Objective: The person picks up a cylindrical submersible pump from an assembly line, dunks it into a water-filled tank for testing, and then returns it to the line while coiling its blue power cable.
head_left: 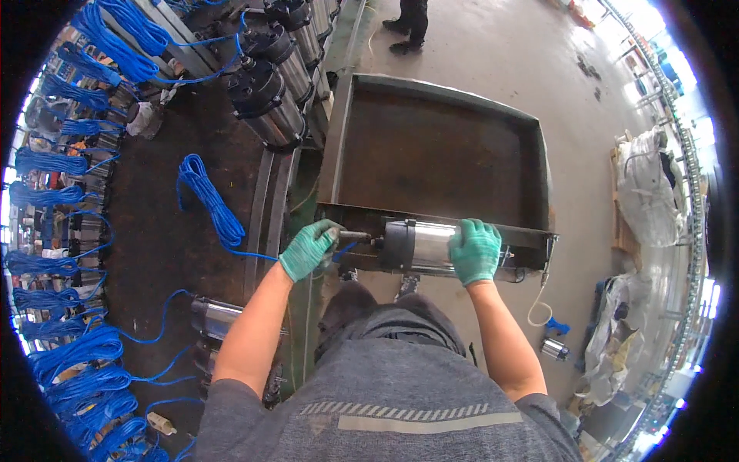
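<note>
Seen in the head view, the thing in hand is a shiny steel cylinder with a black collar [431, 242], lying on its side along the near edge of a rust-brown, open metal tray [439, 146], just in front of the wearer's waist. Its bare steel catches the light, and the black collar faces left, with a narrow stub at that end.

The left hand in a green glove [309, 250] has its fingers curled round a thin grey rod [354, 236], whose tip points at the stub; I can't make out whether they touch. The right hand in a green glove [475, 250] is clasped over the cylinder's right part, fingers side by side.

That hand hides much of the cylinder's right end, and the left one covers the rod's back end. Some steel cylinders are partly behind the left forearm, and the other person's dark trouser legs [416, 19] are cut off at the top.

Counting up: one cylinder in hand, one rod, one tray, one loose blue cable coil [212, 202] on the dark surface to the left, one small steel cylinder [553, 349] on the floor at right. The black-topped steel cylinders [265, 104] at upper left number at least three; the bundled blue cables [50, 162] overlap too much to count.
</note>
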Tool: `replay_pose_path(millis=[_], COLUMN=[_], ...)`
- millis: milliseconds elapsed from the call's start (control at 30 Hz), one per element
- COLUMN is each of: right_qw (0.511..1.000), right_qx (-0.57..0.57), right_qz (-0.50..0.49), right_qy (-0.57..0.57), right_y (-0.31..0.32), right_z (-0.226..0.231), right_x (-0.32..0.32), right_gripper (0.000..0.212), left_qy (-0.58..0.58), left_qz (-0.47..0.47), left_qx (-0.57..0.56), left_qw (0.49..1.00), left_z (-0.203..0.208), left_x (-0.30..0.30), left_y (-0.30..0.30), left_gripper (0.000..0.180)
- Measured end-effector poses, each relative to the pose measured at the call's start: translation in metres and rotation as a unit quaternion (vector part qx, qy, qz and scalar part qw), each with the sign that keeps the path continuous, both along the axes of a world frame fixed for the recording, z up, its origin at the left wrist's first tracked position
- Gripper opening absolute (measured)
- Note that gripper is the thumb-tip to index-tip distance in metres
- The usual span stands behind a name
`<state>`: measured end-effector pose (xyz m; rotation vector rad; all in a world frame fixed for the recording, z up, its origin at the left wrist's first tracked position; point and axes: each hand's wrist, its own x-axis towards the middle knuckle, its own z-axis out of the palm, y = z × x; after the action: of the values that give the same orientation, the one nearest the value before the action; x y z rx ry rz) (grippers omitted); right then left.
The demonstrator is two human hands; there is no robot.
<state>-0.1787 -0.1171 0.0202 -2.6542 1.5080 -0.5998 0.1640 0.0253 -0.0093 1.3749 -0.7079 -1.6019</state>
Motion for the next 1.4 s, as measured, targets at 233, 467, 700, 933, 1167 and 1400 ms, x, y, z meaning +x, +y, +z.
replay_pose_path(millis=[233,467,700,933,1167,1400], right_qw=[1.0,0.994,0.991,0.994,0.995,0.996], right_qx=[0.011,0.099,0.104,0.09,0.081,0.077], right_qz=[-0.011,-0.002,0.076,0.063,0.049,0.048], right_qy=[0.014,0.04,0.041,0.002,-0.008,-0.014], right_y=[0.0,-0.009,-0.025,-0.02,-0.02,-0.021], right_z=[-0.002,0.009,0.006,0.006,0.006,0.003], right_x=[-0.001,-0.003,-0.018,-0.017,-0.015,-0.017], right_gripper=[0.021,0.02,0.022,0.023,0.021,0.021], left_qy=[0.016,-0.064,0.025,-0.291,-0.041,-0.306], left_qz=[-0.009,-0.021,-0.034,-0.124,-0.084,-0.153], left_qx=[0.027,0.102,0.097,-0.092,-0.05,-0.181], left_qw=[0.999,0.993,0.994,0.944,0.994,0.922], left_z=[0.001,0.019,0.0,0.0,-0.01,-0.009], left_x=[-0.025,-0.021,-0.02,-0.024,-0.021,-0.014], left_y=[-0.007,-0.024,-0.021,-0.024,-0.018,-0.021], left_gripper=[0.03,0.035,0.027,0.048,0.05,0.057])
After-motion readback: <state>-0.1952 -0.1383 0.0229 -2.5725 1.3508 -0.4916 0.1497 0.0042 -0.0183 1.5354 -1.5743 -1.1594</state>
